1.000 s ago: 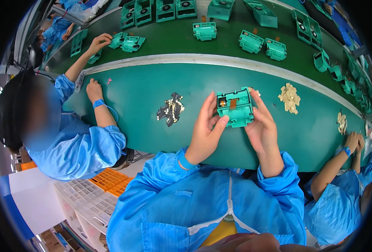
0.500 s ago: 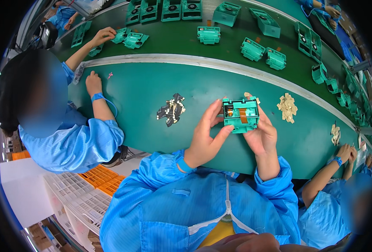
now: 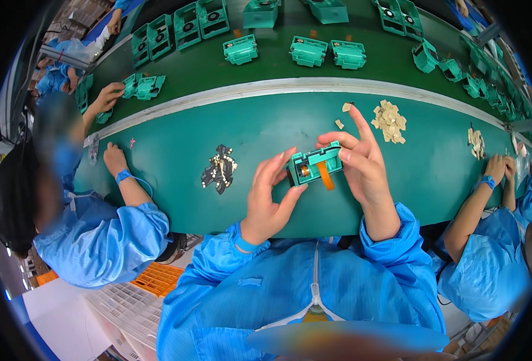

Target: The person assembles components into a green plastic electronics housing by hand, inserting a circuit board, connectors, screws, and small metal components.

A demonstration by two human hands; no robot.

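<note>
Head view: a person's left hand [image 3: 270, 201] and right hand [image 3: 365, 168] grip opposite ends of a green housing [image 3: 315, 159] above the bench [image 3: 266, 123], between its near and far edges, the right index finger [image 3: 360, 122] extended.

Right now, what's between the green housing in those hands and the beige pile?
In the head view, the right hand lies between the green housing and the beige pile, its index finger nearest the pile.
</note>
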